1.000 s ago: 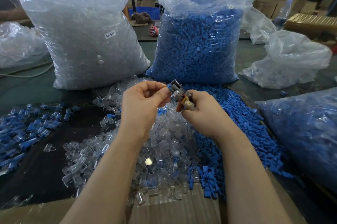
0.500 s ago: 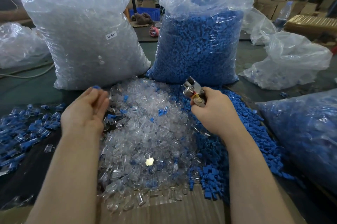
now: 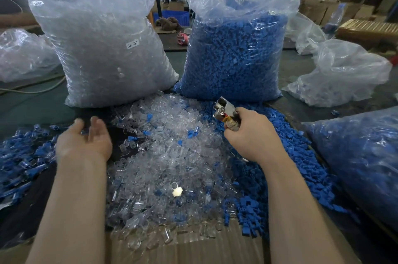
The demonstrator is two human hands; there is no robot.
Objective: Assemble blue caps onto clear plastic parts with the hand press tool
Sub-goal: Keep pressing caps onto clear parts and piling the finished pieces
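L hand point(image 3: 86, 143): palm up, fingers loosely spread, holds nothing; hovers over near edge of assembled-parts pile, left of clear pile. Fingertips blurred.
R hand point(image 3: 252, 134): fingers wrapped round handles of hand press tool point(image 3: 225, 110), gripping it; held above the seam where clear pile meets blue pile.
Tool: metal head sticks up & left out of the fist, tilted; nothing seen in its head, tho view is small so can't be sure.
Clear parts pile point(image 3: 163, 156): loose heap, centre of desk, between the two forearms; a few stray blue caps mixed in on top.
Blue caps pile point(image 3: 280, 156): loose heap just right of clear pile, touching it, under & beyond R wrist.
Assembled pile point(image 3: 23, 154): blue+clear pieces spread on dark mat point(image 3: 25, 216) at left, apart from main heaps.
White piece point(image 3: 177, 192): one small off-white part lying on clear pile, near front.
Clear bag point(image 3: 103, 44): big upright sack of clear parts behind pile, label "SJ-017".
Blue bag point(image 3: 234, 53): upright sack of blue caps beside it, right, top open.
Bag at right point(image 3: 361, 162): another sack w/ blue content, lying at desk's right edge.
Cardboard point(image 3: 189, 246): flat sheet under front of heaps, nearest the person.
Desk point(image 3: 32, 106): green top, visible at left behind mat.
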